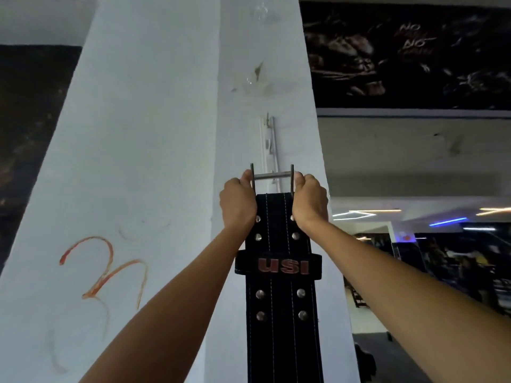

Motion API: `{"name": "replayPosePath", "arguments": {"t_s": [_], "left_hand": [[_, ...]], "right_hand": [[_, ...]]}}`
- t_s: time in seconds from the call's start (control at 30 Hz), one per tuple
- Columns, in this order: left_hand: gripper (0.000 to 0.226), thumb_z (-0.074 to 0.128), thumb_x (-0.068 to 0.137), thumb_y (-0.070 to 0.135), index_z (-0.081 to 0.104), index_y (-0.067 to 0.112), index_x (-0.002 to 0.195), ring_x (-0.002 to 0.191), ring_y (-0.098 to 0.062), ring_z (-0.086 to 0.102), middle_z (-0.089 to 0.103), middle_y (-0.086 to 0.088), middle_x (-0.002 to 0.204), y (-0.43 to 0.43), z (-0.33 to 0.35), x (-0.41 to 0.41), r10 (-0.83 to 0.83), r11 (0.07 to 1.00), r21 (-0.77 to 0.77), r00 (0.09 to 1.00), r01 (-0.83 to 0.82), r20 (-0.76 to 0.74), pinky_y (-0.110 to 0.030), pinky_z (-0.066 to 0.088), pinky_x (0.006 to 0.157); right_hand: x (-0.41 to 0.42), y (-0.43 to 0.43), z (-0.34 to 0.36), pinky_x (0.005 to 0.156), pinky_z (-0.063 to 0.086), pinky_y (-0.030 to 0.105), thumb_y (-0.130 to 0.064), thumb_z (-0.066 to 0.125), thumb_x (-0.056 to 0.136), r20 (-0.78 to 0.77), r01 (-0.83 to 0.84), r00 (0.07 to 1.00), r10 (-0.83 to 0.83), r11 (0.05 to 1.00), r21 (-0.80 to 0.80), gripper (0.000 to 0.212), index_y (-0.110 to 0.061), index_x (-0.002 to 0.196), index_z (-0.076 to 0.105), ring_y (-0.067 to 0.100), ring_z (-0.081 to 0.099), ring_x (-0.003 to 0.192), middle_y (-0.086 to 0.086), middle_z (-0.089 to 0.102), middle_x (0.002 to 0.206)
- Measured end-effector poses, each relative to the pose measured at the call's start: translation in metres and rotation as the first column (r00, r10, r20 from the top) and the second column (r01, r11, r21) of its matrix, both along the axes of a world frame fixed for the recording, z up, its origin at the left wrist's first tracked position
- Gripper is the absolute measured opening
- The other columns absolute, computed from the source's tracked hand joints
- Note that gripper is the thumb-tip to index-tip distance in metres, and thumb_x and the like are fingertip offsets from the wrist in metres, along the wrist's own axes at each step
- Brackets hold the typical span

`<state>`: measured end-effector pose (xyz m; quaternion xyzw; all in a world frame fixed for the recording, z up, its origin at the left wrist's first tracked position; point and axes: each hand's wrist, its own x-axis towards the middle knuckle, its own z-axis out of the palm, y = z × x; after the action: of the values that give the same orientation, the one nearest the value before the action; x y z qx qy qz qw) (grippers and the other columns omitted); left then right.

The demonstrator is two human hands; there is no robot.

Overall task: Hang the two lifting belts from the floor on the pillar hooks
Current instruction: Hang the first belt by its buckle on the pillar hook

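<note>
both bare forearms reach up from the bottom edge toward the pillar (154, 134), one on each side of the black lifting belt (279, 313). belt hangs straight down in front of the pillar's corner, white stitching, metal rivets in pairs, a loop band across it with red "usi" lettering (284, 266). left hand (237, 201) grip is closed in a fist on the left side of the belt's top end, fingers wrapped round the left post of the metal buckle (272, 176). right hand (309, 200) grip is closed the same way on the right post. buckle's crossbar sits between the two fists, raised just in front of the pillar face. metal hook bracket (269, 145) is fixed to the pillar directly above the buckle; cannot tell if the buckle touches it. red scrawl (105, 269) is on the pillar's left face, left of the belt. dark mural (406, 51) lies right of the pillar.
</note>
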<state>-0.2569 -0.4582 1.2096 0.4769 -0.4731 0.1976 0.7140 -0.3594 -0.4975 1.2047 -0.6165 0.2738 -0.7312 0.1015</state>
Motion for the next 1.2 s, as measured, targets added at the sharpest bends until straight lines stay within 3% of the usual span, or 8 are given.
{"name": "replayPosePath", "arguments": {"t_s": [0.13,0.27,0.37,0.5,0.63,0.77,1.0,1.2], "left_hand": [[0.048,0.032,0.101,0.032,0.06,-0.005,0.091,0.079,-0.026,0.05,0.058,-0.017,0.086,-0.023,0.029,0.0,-0.006,1.0,-0.004,1.0,0.006,-0.01,-0.031,0.031,0.069],[0.048,0.038,0.099,0.034,0.055,-0.009,0.11,0.104,-0.038,0.056,0.061,-0.025,0.114,-0.05,0.049,0.013,-0.009,0.998,0.066,0.997,0.014,-0.077,-0.035,0.037,0.076],[0.049,0.038,0.098,0.037,0.055,-0.008,0.108,0.093,-0.037,0.055,0.06,-0.021,0.101,-0.065,0.045,0.022,0.002,0.996,0.092,0.996,0.007,-0.088,-0.033,0.034,0.071],[0.045,0.037,0.099,0.034,0.055,-0.001,0.079,0.071,-0.026,0.048,0.05,-0.007,0.067,-0.065,0.025,0.027,-0.035,0.999,-0.011,0.999,0.035,0.001,-0.031,0.032,0.054],[0.042,0.042,0.097,0.038,0.061,0.001,0.096,0.067,-0.014,0.057,0.06,-0.002,0.073,-0.05,-0.001,0.028,-0.388,0.919,-0.058,0.92,0.391,0.057,-0.024,0.045,0.059],[0.028,0.058,0.09,0.031,0.07,0.006,0.093,0.065,-0.014,0.068,0.071,-0.004,0.076,-0.038,-0.019,0.03,-0.585,0.811,-0.011,0.811,0.585,-0.013,-0.019,0.053,0.054],[0.018,0.07,0.081,0.025,0.067,0.008,0.076,0.057,-0.016,0.062,0.067,-0.005,0.069,-0.031,0.008,0.026,-0.55,0.821,0.002,0.792,0.571,-0.264,-0.024,0.049,0.05],[0.016,0.074,0.079,0.02,0.066,0.007,0.076,0.059,-0.02,0.063,0.066,-0.005,0.068,-0.028,0.018,0.027,-0.549,0.805,0.058,0.779,0.59,-0.303,-0.028,0.051,0.053]], "right_hand": [[0.006,-0.028,0.026,0.068,0.035,0.036,-0.034,0.025,0.1,0.017,-0.019,1.0,0.019,1.0,0.012,0.034,-0.011,0.087,0.047,0.029,0.051,0.08,-0.001,0.046,0.07],[0.01,-0.051,0.048,0.07,0.033,0.033,-0.029,0.027,0.1,-0.074,-0.039,0.996,0.045,0.996,0.077,0.041,-0.002,0.109,0.056,0.034,0.056,0.095,0.014,0.059,0.099],[0.015,-0.066,0.045,0.065,0.035,0.032,-0.028,0.027,0.099,-0.103,-0.078,0.991,0.082,0.996,0.045,0.036,-0.006,0.099,0.056,0.029,0.052,0.081,0.012,0.057,0.091],[0.018,-0.07,0.033,0.053,0.03,0.029,-0.033,0.027,0.1,-0.048,-0.151,0.988,0.148,0.984,-0.089,0.031,-0.013,0.084,0.044,0.017,0.046,0.066,-0.002,0.045,0.07],[0.01,-0.069,0.014,0.056,0.034,0.021,-0.031,0.026,0.1,-0.06,-0.313,0.95,0.308,0.942,-0.122,0.031,-0.015,0.088,0.05,0.007,0.045,0.064,-0.005,0.048,0.069],[0.0,-0.066,0.004,0.066,0.044,0.027,-0.021,0.045,0.093,0.028,-0.641,0.766,0.642,0.767,-0.028,0.021,-0.008,0.085,0.06,0.017,0.056,0.07,0.004,0.059,0.074],[0.002,-0.062,0.013,0.064,0.039,0.031,-0.038,0.068,0.079,0.025,-0.495,0.867,0.498,0.865,-0.082,0.039,-0.01,0.059,0.049,0.022,0.049,0.062,0.009,0.05,0.06],[0.008,-0.068,0.029,0.073,0.054,0.041,-0.034,0.072,0.076,0.138,-0.39,0.915,0.38,0.919,0.053,0.043,0.008,0.077,0.064,0.024,0.059,0.068,0.018,0.067,0.076]]}}
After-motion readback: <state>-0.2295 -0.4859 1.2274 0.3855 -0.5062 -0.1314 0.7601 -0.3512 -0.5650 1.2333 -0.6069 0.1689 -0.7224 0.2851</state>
